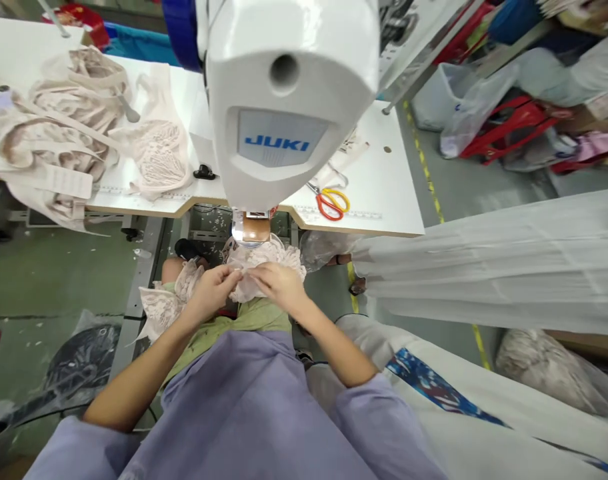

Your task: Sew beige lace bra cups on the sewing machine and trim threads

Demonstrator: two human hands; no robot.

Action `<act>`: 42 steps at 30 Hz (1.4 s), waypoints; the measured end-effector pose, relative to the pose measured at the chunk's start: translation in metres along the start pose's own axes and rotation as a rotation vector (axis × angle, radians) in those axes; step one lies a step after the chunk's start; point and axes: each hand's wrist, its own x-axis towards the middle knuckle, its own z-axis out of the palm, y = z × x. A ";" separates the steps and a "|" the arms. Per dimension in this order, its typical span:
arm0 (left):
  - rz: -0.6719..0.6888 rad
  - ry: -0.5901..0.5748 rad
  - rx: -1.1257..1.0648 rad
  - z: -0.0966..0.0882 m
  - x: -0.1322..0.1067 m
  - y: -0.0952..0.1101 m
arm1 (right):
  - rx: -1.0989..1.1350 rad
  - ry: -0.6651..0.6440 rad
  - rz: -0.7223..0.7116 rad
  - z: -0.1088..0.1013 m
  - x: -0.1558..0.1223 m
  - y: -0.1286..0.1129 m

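Lace (284,257) sits mid-frame in my head view, over the lap and just below the front end of the sewing machine (284,100). It is bunched, so I can't make out one long axis; its ruffled edge fans toward the machine and to the right. I see the left hand (217,283) and right hand (280,285) nearly closed, fingertips pinching its sheer, pale pink near part, close together. Another patterned lace piece (161,310) drapes by the left forearm. On the smooth white desk (384,160), I have scissors (334,202) with looped red and yellow handles, and a crumpled beige cloth pile (64,127).
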 end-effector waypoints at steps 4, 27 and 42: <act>-0.019 -0.028 -0.040 -0.012 0.000 -0.005 | -0.295 0.305 0.322 -0.071 0.045 0.084; -0.178 0.084 -0.636 -0.060 -0.026 -0.002 | 0.333 0.215 0.416 0.009 -0.083 -0.037; -0.123 -0.025 -0.399 -0.045 -0.023 0.003 | 0.102 -0.034 0.062 -0.002 -0.043 -0.060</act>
